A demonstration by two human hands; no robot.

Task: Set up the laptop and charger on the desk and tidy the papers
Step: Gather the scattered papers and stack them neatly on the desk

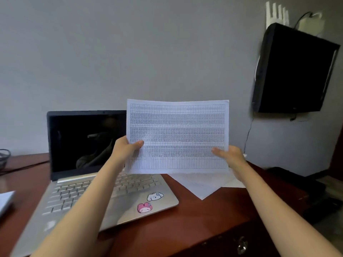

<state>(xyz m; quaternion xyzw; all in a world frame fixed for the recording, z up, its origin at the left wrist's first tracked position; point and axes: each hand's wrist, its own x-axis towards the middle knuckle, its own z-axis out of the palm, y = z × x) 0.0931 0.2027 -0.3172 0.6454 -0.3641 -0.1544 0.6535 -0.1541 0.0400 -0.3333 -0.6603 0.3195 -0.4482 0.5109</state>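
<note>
One printed sheet [177, 136], filled with a dense grid of small rows and columns, is held upright above the worktop's [194, 223] rear middle: the left hand [126, 148] pinches its left edge and the right hand [231, 157] its lower right corner, thumbs in front, fingers gripping from behind. One open silver laptop [111, 191], screen dark, two stickers [155, 196] on its palm rest, sits on the worktop's left half. Loose white papers [202, 184], too overlapped to count, lie beside it toward the right edge.

The matt paper sheet [178, 136] hangs over a glossy reddish wooden desk [194, 219] and brushed-metal-looking silver laptop [111, 191].
</note>
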